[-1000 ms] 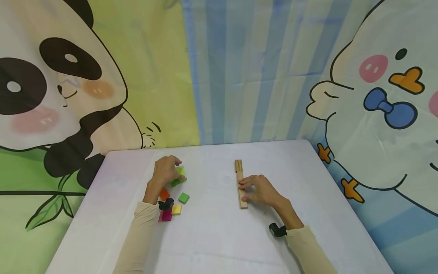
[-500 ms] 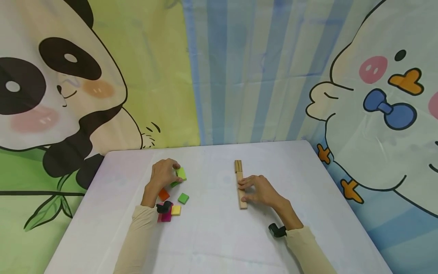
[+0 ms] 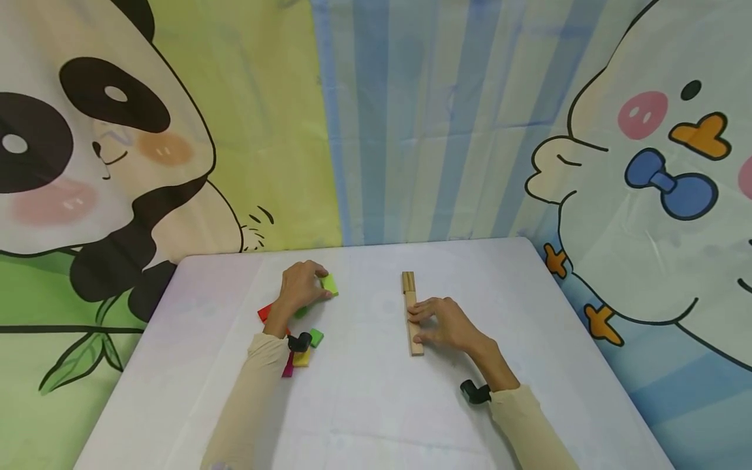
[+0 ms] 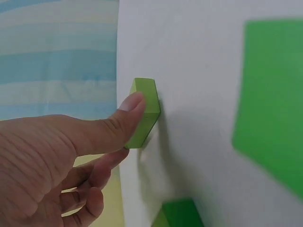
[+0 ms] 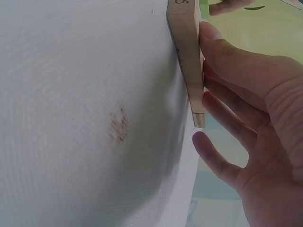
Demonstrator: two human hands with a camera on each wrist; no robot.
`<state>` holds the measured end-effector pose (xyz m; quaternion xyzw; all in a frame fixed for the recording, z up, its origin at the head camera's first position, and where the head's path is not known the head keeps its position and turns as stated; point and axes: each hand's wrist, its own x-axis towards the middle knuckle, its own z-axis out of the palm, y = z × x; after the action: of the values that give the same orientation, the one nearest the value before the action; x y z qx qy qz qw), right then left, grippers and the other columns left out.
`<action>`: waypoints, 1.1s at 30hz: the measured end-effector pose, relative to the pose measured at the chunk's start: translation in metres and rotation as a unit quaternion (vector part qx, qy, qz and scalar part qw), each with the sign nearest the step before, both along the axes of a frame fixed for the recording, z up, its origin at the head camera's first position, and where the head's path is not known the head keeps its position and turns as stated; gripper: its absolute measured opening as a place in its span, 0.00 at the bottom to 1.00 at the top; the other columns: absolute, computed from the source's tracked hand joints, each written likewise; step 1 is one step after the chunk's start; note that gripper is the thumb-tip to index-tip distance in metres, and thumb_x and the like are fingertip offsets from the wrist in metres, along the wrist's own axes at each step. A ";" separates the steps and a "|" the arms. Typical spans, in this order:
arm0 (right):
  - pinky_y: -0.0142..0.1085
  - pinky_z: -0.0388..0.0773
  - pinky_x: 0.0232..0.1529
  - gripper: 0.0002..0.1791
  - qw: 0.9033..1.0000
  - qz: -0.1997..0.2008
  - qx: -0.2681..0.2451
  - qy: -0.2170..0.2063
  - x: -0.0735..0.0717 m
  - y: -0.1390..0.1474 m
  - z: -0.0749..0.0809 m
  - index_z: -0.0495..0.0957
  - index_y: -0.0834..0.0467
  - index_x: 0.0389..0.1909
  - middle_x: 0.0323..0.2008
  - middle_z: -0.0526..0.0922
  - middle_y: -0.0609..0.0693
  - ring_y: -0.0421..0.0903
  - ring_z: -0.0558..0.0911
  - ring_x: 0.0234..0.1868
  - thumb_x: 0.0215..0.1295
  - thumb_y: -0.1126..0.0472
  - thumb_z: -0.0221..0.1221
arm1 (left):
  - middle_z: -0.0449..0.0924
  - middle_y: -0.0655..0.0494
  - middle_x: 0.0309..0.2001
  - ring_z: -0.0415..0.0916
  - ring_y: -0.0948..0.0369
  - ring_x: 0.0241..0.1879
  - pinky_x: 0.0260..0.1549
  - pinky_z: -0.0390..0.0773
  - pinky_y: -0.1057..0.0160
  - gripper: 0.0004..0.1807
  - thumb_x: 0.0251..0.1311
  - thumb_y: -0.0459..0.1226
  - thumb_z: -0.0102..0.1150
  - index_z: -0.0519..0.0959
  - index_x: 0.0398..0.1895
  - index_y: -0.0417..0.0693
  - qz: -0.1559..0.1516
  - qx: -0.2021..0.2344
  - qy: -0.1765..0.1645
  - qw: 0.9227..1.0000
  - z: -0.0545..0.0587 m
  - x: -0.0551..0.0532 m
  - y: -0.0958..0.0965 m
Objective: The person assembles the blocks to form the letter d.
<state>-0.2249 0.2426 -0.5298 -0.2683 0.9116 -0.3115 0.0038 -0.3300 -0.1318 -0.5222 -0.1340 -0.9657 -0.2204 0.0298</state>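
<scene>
My left hand (image 3: 301, 285) pinches a light green block (image 3: 331, 284) between thumb and fingers; in the left wrist view the block (image 4: 147, 101) is tilted on edge, close above the tabletop. Near that hand lie a darker green block (image 3: 301, 313), a small green block (image 3: 317, 337), a yellow block (image 3: 301, 360), a magenta block (image 3: 287, 367) and a red block (image 3: 264, 313), some partly hidden by my wrist. My right hand (image 3: 444, 324) rests thumb and fingertips on a long wooden strip (image 3: 417, 350), marked with a digit in the right wrist view.
A shorter, darker wooden piece (image 3: 408, 281) continues the strip's far end. The white table (image 3: 364, 405) reaches back to a printed cloth (image 3: 405, 130). A small black camera sits on each wrist, such as the right wrist camera (image 3: 474, 393).
My left hand has moved right and slightly farther back, taking the light green block with it away from the darker green one. More of the red block shows. My right hand holds its place.
</scene>
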 end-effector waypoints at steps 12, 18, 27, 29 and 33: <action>0.60 0.77 0.71 0.24 1.000 0.004 0.005 -0.001 -0.003 0.000 0.001 0.92 0.61 0.52 0.61 0.90 0.55 0.58 0.88 0.65 0.54 0.59 0.84 | 0.91 0.49 0.58 0.84 0.46 0.57 0.58 0.79 0.44 0.30 0.51 0.42 0.87 0.90 0.60 0.47 -0.014 0.033 -0.029 0.999 -0.002 -0.035 0.044; 0.60 0.79 0.69 0.24 1.000 -0.001 0.011 0.001 -0.002 0.001 0.002 0.92 0.61 0.51 0.61 0.91 0.54 0.58 0.88 0.65 0.53 0.59 0.84 | 0.92 0.50 0.56 0.85 0.49 0.55 0.58 0.79 0.45 0.29 0.52 0.41 0.87 0.90 0.60 0.49 -0.018 0.058 -0.036 0.998 -0.008 -0.047 0.063; 0.57 0.80 0.70 0.24 1.000 -0.001 0.010 -0.007 -0.003 0.001 0.002 0.92 0.60 0.52 0.61 0.90 0.53 0.56 0.88 0.65 0.54 0.58 0.84 | 0.91 0.50 0.54 0.83 0.51 0.53 0.54 0.78 0.50 0.27 0.56 0.42 0.85 0.90 0.60 0.53 -0.007 0.115 -0.050 0.992 -0.021 -0.054 0.091; 0.57 0.80 0.69 0.24 1.000 0.002 0.010 -0.004 -0.003 0.002 0.002 0.92 0.60 0.52 0.61 0.91 0.54 0.56 0.88 0.65 0.53 0.58 0.84 | 0.90 0.49 0.53 0.83 0.51 0.52 0.51 0.77 0.51 0.26 0.56 0.42 0.85 0.90 0.60 0.54 -0.003 0.131 -0.053 0.990 -0.024 -0.056 0.096; 0.57 0.79 0.71 0.26 1.000 -0.003 0.010 -0.007 -0.003 0.003 0.003 0.92 0.60 0.53 0.61 0.91 0.52 0.55 0.88 0.65 0.52 0.58 0.84 | 0.90 0.48 0.52 0.82 0.51 0.51 0.48 0.75 0.53 0.26 0.57 0.41 0.84 0.90 0.61 0.54 -0.005 0.158 -0.052 0.986 -0.029 -0.060 0.105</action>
<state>-0.2276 0.2459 -0.5266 -0.2638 0.9152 -0.3046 0.0119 -0.3898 -0.0271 -0.5511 -0.1212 -0.9183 -0.3769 -0.0005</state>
